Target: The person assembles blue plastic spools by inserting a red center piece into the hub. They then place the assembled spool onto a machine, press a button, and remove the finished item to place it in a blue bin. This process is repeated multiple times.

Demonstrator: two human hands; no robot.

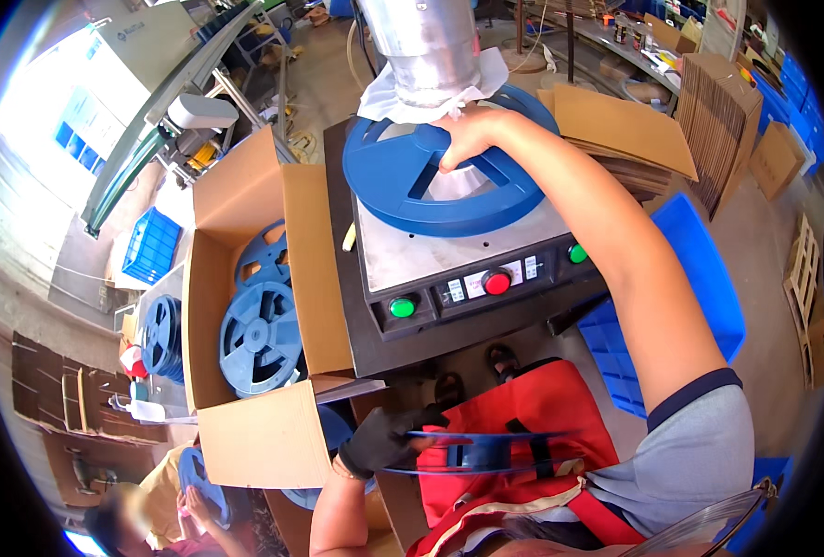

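Right hand (472,132): fingers partly hidden, grip indeterminable; touched blue reel (398,145) under metal cylinder (426,46). Gloved left hand (378,442): gripped second reel (479,453), edge-on, before red apron (551,395). Carton (315,246), left: flap (259,436) partly obscured further reels (335,427).

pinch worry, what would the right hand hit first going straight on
Likely the white cloth at the foot of the metal cylinder; depth is unclear, so the right hand may already touch it.

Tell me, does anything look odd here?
Crumpled white sheeting rings the silver metal cylinder near its base, looking makeshift. The left hand wears a black glove, yet the right hand looks bare, an odd mismatch.
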